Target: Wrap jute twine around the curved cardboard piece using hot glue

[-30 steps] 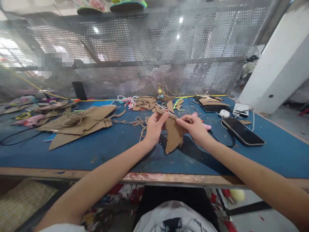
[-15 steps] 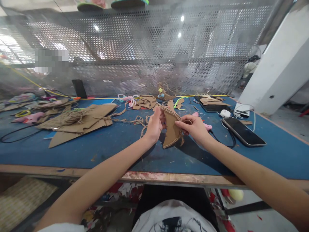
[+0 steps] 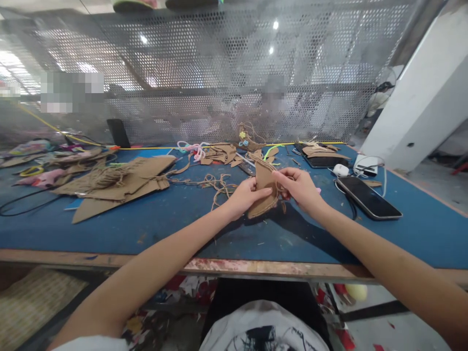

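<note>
A curved, crescent-like piece of brown cardboard [image 3: 263,180] with twine along its edge is held up over the blue table. My left hand [image 3: 246,196] grips its left side, thumb lying across the face. My right hand [image 3: 297,187] pinches the right edge, where the twine runs; its fingertips are partly hidden behind the piece. Loose twine [image 3: 215,183] lies tangled on the table just left of my left hand. Behind the piece rests a metal strip or blade [image 3: 245,165], partly covered.
Stacked cardboard with a twine bundle [image 3: 109,176] lies at left, near a pink glue gun [image 3: 42,178]. Cardboard scraps [image 3: 219,154] and a small flower-decorated piece [image 3: 245,137] sit at the back. A phone [image 3: 368,197] and white charger [image 3: 341,170] are at right, before a perforated metal screen [image 3: 204,73].
My left hand has shifted right and lower, its thumb now across the cardboard face. My right hand has moved slightly along the edge, and the cardboard has turned a little.
</note>
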Tool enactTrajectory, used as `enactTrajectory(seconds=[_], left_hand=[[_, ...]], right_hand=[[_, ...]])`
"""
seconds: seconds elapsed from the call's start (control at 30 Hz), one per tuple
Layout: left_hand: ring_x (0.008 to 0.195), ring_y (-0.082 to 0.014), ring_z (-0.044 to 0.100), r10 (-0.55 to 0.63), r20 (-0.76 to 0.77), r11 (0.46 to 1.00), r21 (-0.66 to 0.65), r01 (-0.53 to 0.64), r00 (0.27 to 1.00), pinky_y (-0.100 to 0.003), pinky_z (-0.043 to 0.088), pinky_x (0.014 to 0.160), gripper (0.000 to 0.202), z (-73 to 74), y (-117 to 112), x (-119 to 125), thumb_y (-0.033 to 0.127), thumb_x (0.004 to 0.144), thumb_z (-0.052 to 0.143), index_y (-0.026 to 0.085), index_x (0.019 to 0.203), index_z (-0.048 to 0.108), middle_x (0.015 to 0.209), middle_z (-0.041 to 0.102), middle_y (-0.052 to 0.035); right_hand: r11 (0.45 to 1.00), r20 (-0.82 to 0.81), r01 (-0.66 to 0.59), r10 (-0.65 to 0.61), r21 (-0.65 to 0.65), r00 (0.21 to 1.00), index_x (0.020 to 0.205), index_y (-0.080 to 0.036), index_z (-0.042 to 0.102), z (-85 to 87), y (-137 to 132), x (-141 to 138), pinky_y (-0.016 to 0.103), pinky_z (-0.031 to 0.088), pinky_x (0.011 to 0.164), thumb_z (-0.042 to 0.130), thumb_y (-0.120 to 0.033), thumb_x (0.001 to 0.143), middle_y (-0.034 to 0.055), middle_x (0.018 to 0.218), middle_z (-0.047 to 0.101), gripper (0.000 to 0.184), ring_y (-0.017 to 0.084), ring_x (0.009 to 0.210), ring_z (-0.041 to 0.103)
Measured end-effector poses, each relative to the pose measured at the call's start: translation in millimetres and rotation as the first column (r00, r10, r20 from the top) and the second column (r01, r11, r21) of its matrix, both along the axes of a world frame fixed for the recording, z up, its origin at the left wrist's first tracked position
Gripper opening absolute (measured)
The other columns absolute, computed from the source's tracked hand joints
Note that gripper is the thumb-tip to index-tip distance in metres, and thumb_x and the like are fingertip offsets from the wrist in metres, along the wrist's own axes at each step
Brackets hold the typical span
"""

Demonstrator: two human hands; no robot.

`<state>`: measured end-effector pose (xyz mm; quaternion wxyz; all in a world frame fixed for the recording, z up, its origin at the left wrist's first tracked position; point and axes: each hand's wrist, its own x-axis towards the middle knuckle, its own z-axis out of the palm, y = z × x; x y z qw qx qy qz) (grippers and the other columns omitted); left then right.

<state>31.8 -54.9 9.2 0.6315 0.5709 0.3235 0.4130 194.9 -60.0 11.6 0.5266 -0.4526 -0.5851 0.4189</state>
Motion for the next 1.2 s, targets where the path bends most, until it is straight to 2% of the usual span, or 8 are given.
enactTrajectory(seconds=[0.2, 0.37, 0.57, 0.77, 0.9, 1.0, 1.1, 1.2], left_hand=[[0.061, -0.0204, 0.068, 0.08, -0.015, 0.997, -0.009, -0.08, 0.997, -0.031, 0.053, 0.058, 0.039, 6.1, 5.2, -6.5, 0.021, 0.064, 0.071, 0.018, 0.101, 0.058, 0.083, 0.072, -0.0047], [0.061, -0.0239, 0.071, -0.242, -0.183, 0.953, -0.227, 0.199, 0.953, -0.03, 0.053, 0.051, 0.033, 13.9, 8.5, -21.0, 0.013, 0.062, 0.068, 0.018, 0.095, 0.06, 0.082, 0.072, -0.0084], [0.06, -0.0206, 0.07, -0.547, -0.123, 0.782, -0.429, 0.452, 0.828, -0.029, 0.053, 0.054, 0.028, 15.2, -0.1, -23.0, 0.023, 0.069, 0.073, 0.018, 0.096, 0.067, 0.082, 0.073, -0.0087], [0.054, -0.0189, 0.066, -0.412, -0.038, 0.814, -0.464, 0.349, 0.91, -0.026, 0.05, 0.047, 0.034, 8.4, -11.3, -9.9, 0.045, 0.065, 0.08, 0.016, 0.079, 0.071, 0.066, 0.071, -0.0064], [0.052, -0.0129, 0.064, -0.193, 0.041, 0.884, -0.426, 0.192, 0.98, -0.021, 0.05, 0.049, 0.019, 4.7, -3.3, -6.0, 0.033, 0.069, 0.079, 0.016, 0.073, 0.07, 0.064, 0.07, -0.0033], [0.056, -0.0131, 0.064, 0.068, 0.116, 0.932, -0.362, -0.022, 0.991, -0.023, 0.053, 0.056, 0.017, 4.1, 7.8, -8.1, 0.03, 0.073, 0.077, 0.015, 0.073, 0.069, 0.066, 0.07, -0.0044], [0.062, -0.0138, 0.065, 0.283, 0.148, 0.942, -0.228, -0.245, 0.948, -0.026, 0.054, 0.064, 0.024, 2.1, 16.9, -12.5, 0.032, 0.067, 0.081, 0.014, 0.077, 0.068, 0.072, 0.071, -0.0036], [0.069, -0.015, 0.066, 0.385, 0.179, 0.923, -0.056, -0.382, 0.905, -0.027, 0.052, 0.069, 0.036, -0.9, 22.1, -15.7, 0.037, 0.059, 0.084, 0.015, 0.083, 0.068, 0.079, 0.072, -0.0032]], right_hand=[[0.984, 0.504, -0.026, -0.069, 0.179, 0.861, 0.071, -0.02, 0.064, 16.9, 5.5, 24.4, 0.025, 0.027, 0.047, 0.066, -0.056, 0.073, -0.003, 0.048, 0.054, 0.035, 0.011, 0.046, 0.043], [0.968, 0.378, -0.237, 0.19, 0.082, 0.906, 0.063, -0.018, 0.066, 31.5, 9.2, 42.2, 0.025, 0.033, 0.048, 0.078, -0.049, 0.06, -0.001, 0.052, 0.058, 0.033, 0.01, 0.047, 0.046], [0.981, 0.21, -0.157, 0.131, 0.112, 0.969, 0.064, -0.02, 0.065, 17.8, 19.5, 41.9, 0.028, 0.037, 0.052, 0.077, -0.048, 0.063, -0.0003, 0.054, 0.059, 0.03, 0.012, 0.049, 0.049], [0.911, 0.414, -0.237, 0.082, 0.337, 0.906, 0.069, -0.02, 0.067, 2.5, 20.4, 18.4, 0.029, 0.042, 0.066, 0.071, -0.044, 0.071, 0.0037, 0.079, 0.065, 0.025, 0.016, 0.073, 0.056], [0.906, 0.405, 0.01, -0.199, 0.422, 0.892, 0.1, -0.019, 0.064, 4.2, 29.9, 32.0, 0.034, 0.046, 0.081, 0.055, -0.045, 0.083, 0.009, 0.102, 0.064, 0.032, 0.021, 0.094, 0.059], [0.902, 0.669, 0.147, -0.402, 0.405, 0.625, 0.106, -0.015, 0.061, 5.4, 38.7, 54.2, 0.038, 0.045, 0.085, 0.06, -0.039, 0.077, 0.0151, 0.109, 0.063, 0.037, 0.027, 0.102, 0.058], [0.978, 0.958, 0.164, -0.166, 0.13, 0.234, 0.095, -0.013, 0.066, 2.6, 41.4, 65.4, 0.037, 0.045, 0.08, 0.066, -0.036, 0.072, 0.0181, 0.102, 0.066, 0.032, 0.032, 0.098, 0.062], [0.973, 0.992, 0.231, -0.028, -0.002, 0.123, 0.088, -0.013, 0.068, -2.3, 37.8, 62.4, 0.036, 0.046, 0.07, 0.063, -0.031, 0.074, 0.0189, 0.091, 0.068, 0.024, 0.033, 0.09, 0.066]])
